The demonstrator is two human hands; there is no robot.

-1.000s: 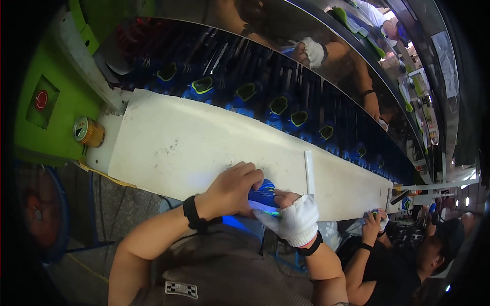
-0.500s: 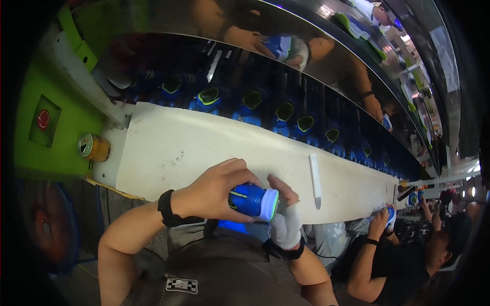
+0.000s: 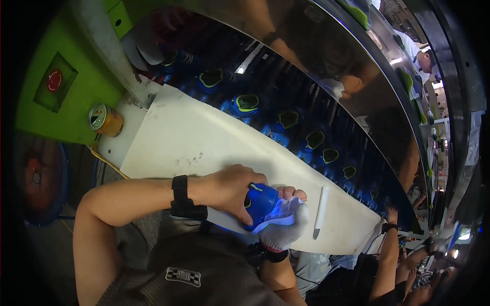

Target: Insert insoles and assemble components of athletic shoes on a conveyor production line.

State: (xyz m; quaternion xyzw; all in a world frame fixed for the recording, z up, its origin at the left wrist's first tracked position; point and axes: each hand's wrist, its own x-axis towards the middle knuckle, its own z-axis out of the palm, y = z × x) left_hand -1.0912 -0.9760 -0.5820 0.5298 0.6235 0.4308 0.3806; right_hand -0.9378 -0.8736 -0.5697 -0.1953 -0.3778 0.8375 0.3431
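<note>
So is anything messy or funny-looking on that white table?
Nothing looks spilled or broken. The blue shoe sits between the left hand and the gloved right hand. A white tool lies alone beside them, and a can stands at the table's far corner.

Both hands, left hand (image 3: 232,191) bare, right hand (image 3: 283,229) gloved, grip blue shoe (image 3: 261,204) over white bench (image 3: 194,143); white tool (image 3: 320,211) beside.
</note>
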